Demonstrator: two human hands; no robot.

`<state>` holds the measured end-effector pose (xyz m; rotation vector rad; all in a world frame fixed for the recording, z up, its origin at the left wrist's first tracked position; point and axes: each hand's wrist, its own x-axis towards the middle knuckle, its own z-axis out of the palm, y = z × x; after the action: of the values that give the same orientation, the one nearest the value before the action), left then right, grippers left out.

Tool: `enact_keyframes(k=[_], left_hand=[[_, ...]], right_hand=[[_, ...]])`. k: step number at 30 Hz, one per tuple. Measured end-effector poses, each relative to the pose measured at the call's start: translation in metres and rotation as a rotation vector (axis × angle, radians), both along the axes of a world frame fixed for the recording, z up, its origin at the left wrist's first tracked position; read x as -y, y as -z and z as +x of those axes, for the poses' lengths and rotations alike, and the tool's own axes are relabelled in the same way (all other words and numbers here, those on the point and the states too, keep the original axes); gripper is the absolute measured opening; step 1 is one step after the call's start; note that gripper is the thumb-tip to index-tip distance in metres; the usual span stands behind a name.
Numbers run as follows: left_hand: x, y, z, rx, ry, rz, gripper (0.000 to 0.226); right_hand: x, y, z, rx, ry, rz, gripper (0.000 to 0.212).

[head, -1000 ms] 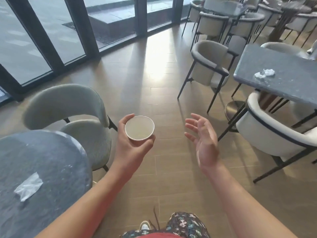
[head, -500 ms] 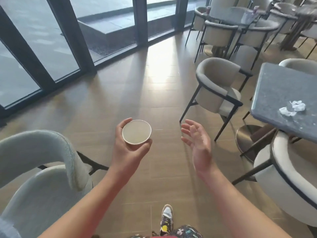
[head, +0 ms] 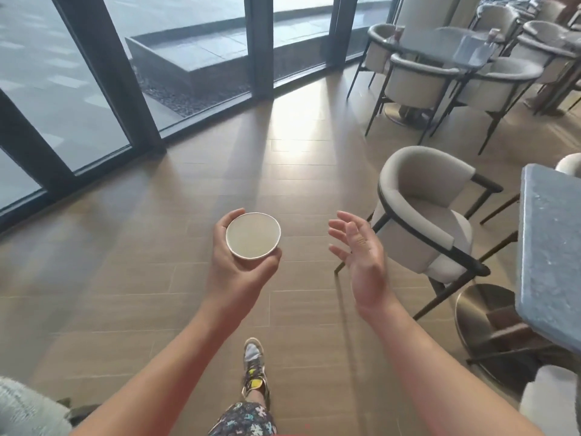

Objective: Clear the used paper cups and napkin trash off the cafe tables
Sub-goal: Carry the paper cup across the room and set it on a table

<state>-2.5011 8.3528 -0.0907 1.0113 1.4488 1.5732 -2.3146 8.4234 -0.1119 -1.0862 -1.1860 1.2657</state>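
A person's left hand (head: 234,269) grips a white paper cup (head: 253,236) from below, upright over the wooden cafe floor (head: 125,272). The right hand (head: 361,251) hangs just beside it, fingers spread and holding nothing. A cushioned chair (head: 423,212) and a grey tabletop (head: 551,253) stand at right.

The left hand (head: 234,269) grips a white round paper cup (head: 253,236) from below, mouth up. Right of the cup, apart from it, the right hand (head: 361,250) hangs with fingers spread, holding nothing. Further right of the cup stand a grey curved upholstered chair (head: 424,212) and a blue-grey stone-topped table (head: 550,247); below the cup, a patterned sneaker (head: 254,369)
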Motion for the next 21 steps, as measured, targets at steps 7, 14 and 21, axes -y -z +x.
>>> enact_keyframes(k=[7,14,21], left_hand=[[-0.197,-0.008,-0.063,-0.015,0.100,0.008,0.074],[-0.368,-0.018,-0.081,-0.033,0.193,0.001,0.077],[-0.567,0.005,-0.067,-0.032,0.206,-0.006,0.076]], right_hand=[[-0.188,-0.015,-0.058,0.003,0.058,0.015,0.044],[-0.343,-0.017,-0.073,-0.008,0.108,0.009,0.044],[-0.534,0.009,-0.060,-0.033,0.126,0.007,0.044]])
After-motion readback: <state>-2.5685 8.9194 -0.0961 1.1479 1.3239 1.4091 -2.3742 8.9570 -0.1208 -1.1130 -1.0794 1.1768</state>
